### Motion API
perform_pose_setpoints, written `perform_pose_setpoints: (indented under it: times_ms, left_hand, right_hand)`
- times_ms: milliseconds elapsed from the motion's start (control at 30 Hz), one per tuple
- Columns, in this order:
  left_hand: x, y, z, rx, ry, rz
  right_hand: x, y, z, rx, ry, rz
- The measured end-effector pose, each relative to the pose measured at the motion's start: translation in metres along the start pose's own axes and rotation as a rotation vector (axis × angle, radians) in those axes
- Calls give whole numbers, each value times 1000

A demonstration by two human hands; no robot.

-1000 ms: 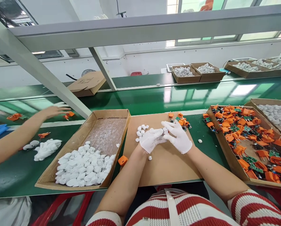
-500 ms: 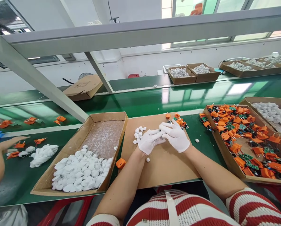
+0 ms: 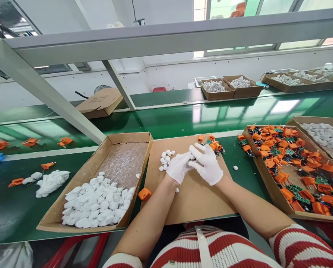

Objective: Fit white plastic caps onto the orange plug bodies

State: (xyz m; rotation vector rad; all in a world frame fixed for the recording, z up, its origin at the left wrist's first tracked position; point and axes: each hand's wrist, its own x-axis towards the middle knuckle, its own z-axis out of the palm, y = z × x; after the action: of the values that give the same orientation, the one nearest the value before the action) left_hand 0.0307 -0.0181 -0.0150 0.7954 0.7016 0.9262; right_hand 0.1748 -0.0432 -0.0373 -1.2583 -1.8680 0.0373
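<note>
Both my hands wear white gloves and meet above a brown cardboard sheet (image 3: pixel 202 201). My left hand (image 3: pixel 178 167) is closed, its fingers curled toward the right hand. My right hand (image 3: pixel 207 165) pinches at the same spot, fingers bent. A small pale piece shows between the fingertips, mostly hidden, so its kind is unclear. Small white pieces (image 3: pixel 165 159) lie in a cluster left of my left hand, and one sits below it. Beyond my right hand is a small pile of orange plug housings with green circuit boards (image 3: pixel 215 145).
To the left, a cardboard tray (image 3: pixel 116 139) holds many white pieces, with a loose orange housing (image 3: pixel 144 194) beside it. On the right, another tray (image 3: pixel 257 169) holds orange plugs with boards. A white cloth bundle (image 3: pixel 52 183) lies far left. A green conveyor belt (image 3: pixel 166 121) runs behind.
My left hand's fingers have curled in from a flatter pose. A co-worker's hand at far left has withdrawn, and an orange piece there is gone. Orange housings on the belt have shifted left.
</note>
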Motion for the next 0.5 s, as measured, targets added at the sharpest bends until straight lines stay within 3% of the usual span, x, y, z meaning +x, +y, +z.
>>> perform_pose_setpoints:
  times_ms: [133, 267, 367, 500]
  left_hand:
    - [0, -1, 2, 65, 28, 34]
    - [0, -5, -2, 81, -4, 32]
    - [0, -8, -3, 36, -35, 24]
    - [0, -5, -3, 7, -67, -8]
  right_hand:
    - [-4, -5, 4, 241, -7, 228]
    - [-5, -8, 4, 403, 79, 412]
    - [-3, -5, 2, 394, 109, 368]
    - [-2, -1, 1, 255, 30, 224]
